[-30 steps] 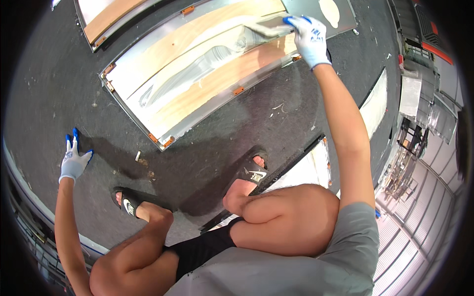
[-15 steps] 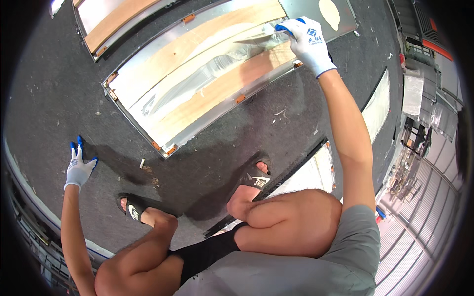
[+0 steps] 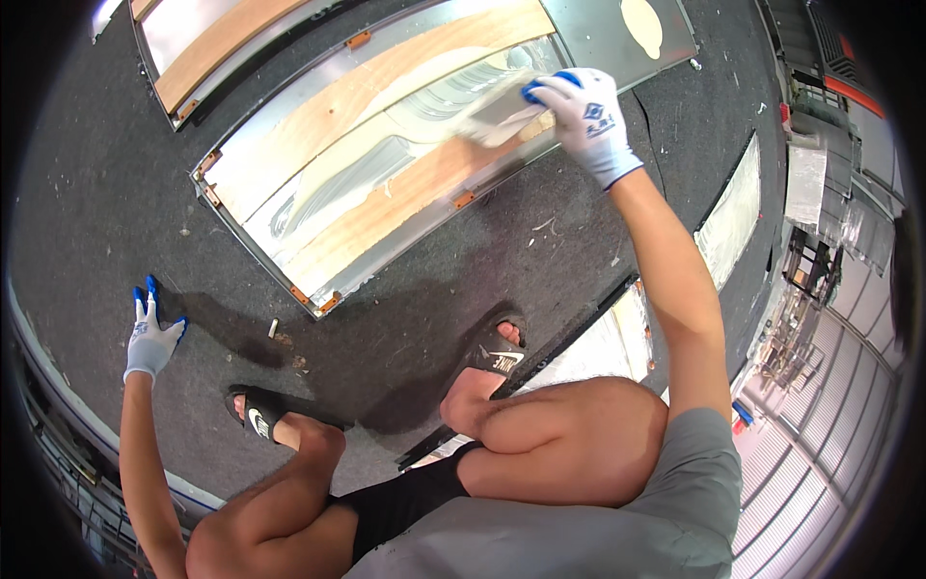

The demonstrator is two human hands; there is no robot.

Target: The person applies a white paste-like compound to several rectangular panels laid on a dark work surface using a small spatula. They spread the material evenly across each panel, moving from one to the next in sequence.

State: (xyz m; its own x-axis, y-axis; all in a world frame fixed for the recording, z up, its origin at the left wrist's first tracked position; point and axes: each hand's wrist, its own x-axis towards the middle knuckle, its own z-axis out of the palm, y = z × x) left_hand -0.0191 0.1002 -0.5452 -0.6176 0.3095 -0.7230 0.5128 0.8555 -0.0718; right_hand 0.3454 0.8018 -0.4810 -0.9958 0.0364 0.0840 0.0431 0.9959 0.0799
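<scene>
My right hand [image 3: 590, 118], in a white glove with blue fingertips, is closed on a wide flat scraper [image 3: 500, 114], its blade smeared by motion. It is over the right part of a metal-framed panel [image 3: 410, 234] lying on the floor. Pale wooden boards [image 3: 323, 111] run along this panel, and cream-coloured paste [image 3: 362, 162] lies between them, streaked in curved swipes. Out to the left, my gloved left hand [image 3: 154, 338] hangs over the dark floor with its fingers spread, holding nothing.
A second panel with a wooden strip [image 3: 217, 53] lies at the far left. Beyond the scraper, a grey metal sheet [image 3: 588, 24] carries a cream puddle [image 3: 644, 27]. Other pale panels [image 3: 730, 217] lie at right and beside my right foot. A small white stub [image 3: 273, 328] is near my left foot.
My right hand has swung the scraper slightly toward me and tilted its blade. Fresh swipe marks show in the paste at the panel's far right. My left hand has barely moved.
</scene>
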